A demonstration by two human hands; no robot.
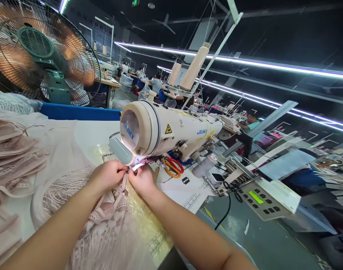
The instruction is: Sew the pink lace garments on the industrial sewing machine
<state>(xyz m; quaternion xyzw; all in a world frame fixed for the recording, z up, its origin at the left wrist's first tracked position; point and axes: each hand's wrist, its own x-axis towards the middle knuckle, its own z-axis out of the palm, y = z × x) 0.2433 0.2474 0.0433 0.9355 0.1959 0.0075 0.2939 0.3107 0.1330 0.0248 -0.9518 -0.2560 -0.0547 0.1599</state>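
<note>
Both hands are close together at the needle area of a cream sewing machine [171,129]. My left hand [109,175] pinches the edge of a pale pink lace garment [104,228]. From the other side, my right hand [143,180] is closed on the garment's narrow strap [123,184], just under the machine head. The exact spot where the fingertips meet the fabric is small and partly hidden. The rest of the garment hangs down toward me over the table edge. Scissors with orange and red handles [173,167] lie right of my right hand.
Stacked pink fabric pieces [14,157] lie at the left, with a large fan [44,56] behind. A thread cone [203,167], a black blade [186,180] and a control panel [258,200] are at the right. Thread cones [194,67] stand above the machine.
</note>
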